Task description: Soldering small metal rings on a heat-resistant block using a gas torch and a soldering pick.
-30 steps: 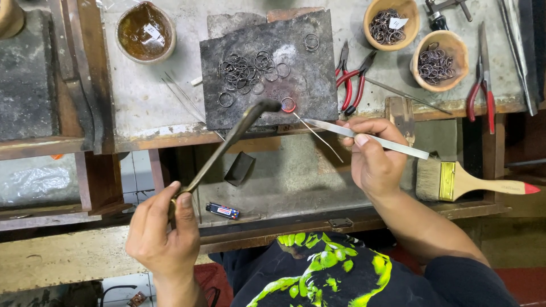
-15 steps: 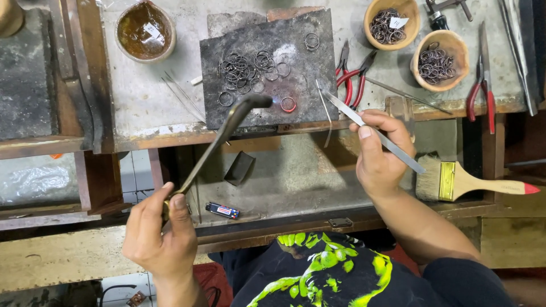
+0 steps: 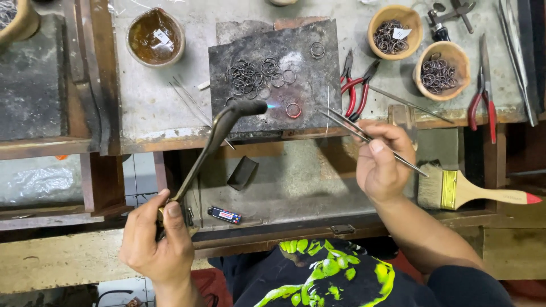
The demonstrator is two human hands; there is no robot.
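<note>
A torch (image 3: 219,136) is gripped at its base by the closed fingers of the left hand (image 3: 156,241), so its flame is aimed toward 3 o'clock at a glowing ring (image 3: 293,110) on the dark slab (image 3: 273,77). Tweezers (image 3: 364,136) are pinched in the right hand (image 3: 380,165), tips kept near the ring at its 4 o'clock. A brush (image 3: 460,190) is left on the desk (image 3: 153,122).

Left hand (image 3: 156,241) low, fist closed, thumb up along top, wrist bent inward. Right hand (image 3: 380,162) higher, fingers pinched, forearm angling down-right.
</note>
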